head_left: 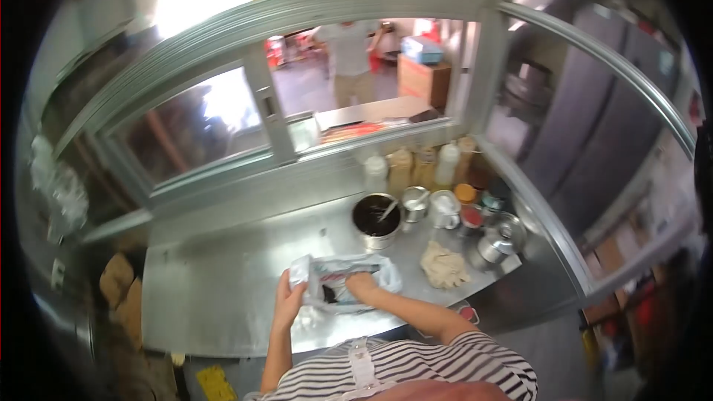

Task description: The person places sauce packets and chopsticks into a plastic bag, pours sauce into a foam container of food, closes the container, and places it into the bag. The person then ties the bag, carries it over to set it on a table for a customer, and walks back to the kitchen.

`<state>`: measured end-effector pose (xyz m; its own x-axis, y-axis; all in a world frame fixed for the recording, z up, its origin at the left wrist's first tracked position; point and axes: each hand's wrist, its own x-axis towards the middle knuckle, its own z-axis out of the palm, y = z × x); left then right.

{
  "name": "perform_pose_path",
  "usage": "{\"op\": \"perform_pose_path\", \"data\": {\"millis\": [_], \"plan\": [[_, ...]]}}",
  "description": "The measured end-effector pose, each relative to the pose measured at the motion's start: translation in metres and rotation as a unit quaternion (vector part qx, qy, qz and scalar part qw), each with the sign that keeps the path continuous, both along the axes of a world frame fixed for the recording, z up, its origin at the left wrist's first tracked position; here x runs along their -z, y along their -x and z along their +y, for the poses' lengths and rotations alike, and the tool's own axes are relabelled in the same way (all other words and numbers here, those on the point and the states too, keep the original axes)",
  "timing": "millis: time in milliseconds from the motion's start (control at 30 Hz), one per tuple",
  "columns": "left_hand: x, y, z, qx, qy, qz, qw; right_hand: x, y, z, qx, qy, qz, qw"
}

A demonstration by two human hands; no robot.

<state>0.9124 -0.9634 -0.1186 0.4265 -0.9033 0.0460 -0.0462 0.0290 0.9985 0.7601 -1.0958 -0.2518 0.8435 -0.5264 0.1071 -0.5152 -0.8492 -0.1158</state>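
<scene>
Biggest thing around is the metal-framed window (475, 11) wrapping the back and right side of the workspace, and through its gap there's a person (349, 52) in a pale top and tan bottoms standing out front. Under it sits a shiny steel counter (215, 267) that takes up most of the view. The wearer's black-and-white striped top (438, 367) pokes in at the bottom.

Main item is a pale plastic bag (386, 273), mouth up, sitting near the front of the counter about halfway along, with something dark inside. Left hand (287, 297) has fingers and thumb closed on the bag's left edge. Right hand (362, 287) is down in the mouth of it; its fingertips are hidden, so can't tell if they're gripping anything.

Just behind the bag is a pot (377, 240) of dark liquid with a pale-handled utensil leaning in it. Over to the right there's a lidded metal pot (494, 245), and between that and the bag, a crumpled cream glove-like bundle (444, 266). At the back I count 5 squeeze bottles (401, 171) in a row, then a smaller metal pot (414, 212) with a spoon in it and a metal cup (444, 212) next to it. Smallest stuff: 1 orange-topped jar (466, 193) and 1 red-topped jar (471, 217), right by each other.
</scene>
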Motion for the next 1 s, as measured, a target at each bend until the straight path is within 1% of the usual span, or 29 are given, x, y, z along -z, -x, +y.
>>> {"op": "perform_pose_path", "data": {"millis": [33,67,100,133,167,233,267,333,367,433,533,567,700,767,867,933,967,1000], "plan": [[0.001,-0.001,0.0,-0.002,-0.001,0.001,1.0,-0.011,0.002,0.006,-0.001,0.013,0.025,1.0],[0.003,-0.002,0.0,0.026,0.001,0.006,1.0,-0.011,-0.001,0.007,0.003,0.0,0.054,0.999],[0.005,-0.003,-0.002,0.003,0.013,-0.004,1.0,-0.011,-0.002,0.007,0.008,-0.016,0.084,0.996],[0.007,-0.003,-0.004,-0.019,0.024,-0.013,0.999,-0.015,0.0,0.009,0.004,-0.036,0.065,0.997],[0.006,-0.004,-0.004,0.008,0.025,-0.005,1.0,-0.018,0.001,0.01,-0.001,-0.054,0.046,0.997],[0.003,-0.008,-0.009,-0.007,0.008,-0.003,1.0,0.011,-0.005,0.007,0.06,-0.099,0.029,0.993],[0.011,-0.012,-0.012,0.025,0.01,-0.001,1.0,0.008,0.002,0.007,0.092,-0.099,0.027,0.99],[0.026,-0.024,-0.019,-0.029,0.021,0.0,0.999,-0.007,0.009,0.015,0.056,-0.196,0.0,0.979],[0.027,-0.025,-0.025,0.014,0.022,-0.006,1.0,-0.019,0.011,0.015,0.096,-0.195,-0.015,0.976],[0.024,-0.026,-0.028,-0.001,0.031,0.036,0.999,-0.038,0.018,0.015,0.05,-0.273,0.046,0.96],[0.016,-0.026,-0.037,0.038,0.029,0.022,0.999,-0.032,0.017,0.01,0.08,-0.283,0.047,0.955],[0.009,-0.022,-0.037,0.047,0.034,0.012,0.998,-0.029,0.019,0.013,0.082,-0.271,-0.009,0.959],[0.005,-0.021,-0.047,0.07,0.057,0.03,0.996,-0.027,0.022,0.02,0.108,-0.302,-0.032,0.947],[-0.007,-0.015,-0.042,0.083,0.05,0.063,0.993,-0.006,0.022,0.023,0.125,-0.266,0.015,0.956],[-0.004,-0.021,-0.04,0.12,0.034,0.056,0.991,0.123,0.002,-0.025,0.167,-0.334,0.104,0.922],[-0.006,-0.022,-0.034,0.13,0.03,0.059,0.989,0.05,0.013,0.013,0.187,-0.29,0.053,0.937],[-0.007,-0.024,-0.031,0.141,0.033,0.06,0.988,0.003,0.02,0.035,0.196,-0.268,0.028,0.943],[-0.006,-0.026,-0.028,0.138,0.033,0.06,0.988,0.003,0.017,0.034,0.199,-0.269,0.044,0.941]]}}
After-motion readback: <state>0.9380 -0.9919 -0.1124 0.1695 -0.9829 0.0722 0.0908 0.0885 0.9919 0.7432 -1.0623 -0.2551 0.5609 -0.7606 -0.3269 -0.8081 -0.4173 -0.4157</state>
